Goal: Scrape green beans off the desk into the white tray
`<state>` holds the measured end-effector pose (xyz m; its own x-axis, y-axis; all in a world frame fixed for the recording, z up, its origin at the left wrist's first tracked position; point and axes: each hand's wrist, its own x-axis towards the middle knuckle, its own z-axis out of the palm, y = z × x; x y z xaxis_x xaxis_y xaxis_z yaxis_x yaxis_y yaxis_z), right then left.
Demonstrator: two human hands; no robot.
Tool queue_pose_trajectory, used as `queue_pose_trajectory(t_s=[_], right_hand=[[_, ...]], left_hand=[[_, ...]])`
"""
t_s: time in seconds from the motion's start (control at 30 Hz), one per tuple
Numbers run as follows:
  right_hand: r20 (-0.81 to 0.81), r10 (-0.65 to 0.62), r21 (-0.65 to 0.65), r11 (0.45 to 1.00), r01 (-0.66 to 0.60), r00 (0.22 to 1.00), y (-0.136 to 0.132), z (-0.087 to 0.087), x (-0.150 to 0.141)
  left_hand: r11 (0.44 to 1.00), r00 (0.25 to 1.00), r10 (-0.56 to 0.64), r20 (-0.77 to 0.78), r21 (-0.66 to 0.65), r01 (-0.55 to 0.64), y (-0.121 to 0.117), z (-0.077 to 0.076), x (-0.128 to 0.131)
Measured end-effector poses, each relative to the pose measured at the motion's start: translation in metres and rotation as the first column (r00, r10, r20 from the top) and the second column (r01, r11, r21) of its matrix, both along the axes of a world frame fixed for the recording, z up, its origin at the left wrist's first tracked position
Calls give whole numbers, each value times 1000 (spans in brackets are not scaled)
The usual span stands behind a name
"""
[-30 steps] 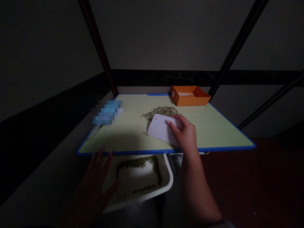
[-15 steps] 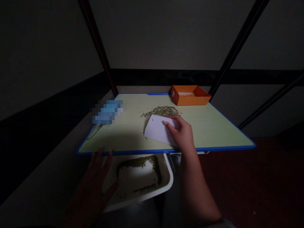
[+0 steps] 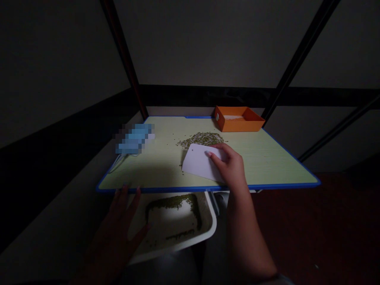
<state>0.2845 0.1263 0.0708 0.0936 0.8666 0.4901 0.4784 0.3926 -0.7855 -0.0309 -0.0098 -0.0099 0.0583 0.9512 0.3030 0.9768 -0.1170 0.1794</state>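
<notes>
My right hand (image 3: 233, 164) grips a white plastic scraper (image 3: 200, 162) with a small hole in one corner. The scraper is tilted over the tabletop (image 3: 267, 158), on the near side of a spread pile of small green beans or seeds (image 3: 204, 138). A few loose ones lie by its left edge. In shadow, my left hand (image 3: 123, 221) has its fingers spread, its tips by the table's blue front edge. Below that edge is a white tub (image 3: 212, 225) with more green beans along its inner sides; my left thumb is over its left part.
An orange open box (image 3: 242, 126) with some pale contents stands at the table's back right corner. At the left edge lies a blurred-out blue item (image 3: 135, 138) with a white cord. Dark panelled walls (image 3: 208, 43) rise behind and to the left.
My right hand and the scraper have shifted very slightly to the right. The left hand, the pile and the tub look unchanged.
</notes>
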Motion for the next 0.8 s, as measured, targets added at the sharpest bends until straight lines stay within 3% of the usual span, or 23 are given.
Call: queue_pose_trajectory(t_s=[0.27,0.6,0.7,0.8], right_hand=[[-15,214,2,977,-214,977,-4,3,-7],[-4,351,-10,936,-351,936,-11,4,-25],[-30,261,41,965,-260,965,-10,6,-14],[-94,-29,83,996,37,995,-9,9,6]], left_hand=[[1000,1000,-3,3,11,3,1,1,1],[999,1000,5,30,-33,-4,-1,3,-1],[999,1000,6,31,-31,-5,0,0,-2],[1000,999,9,33,-14,-8,1,-1,-1]])
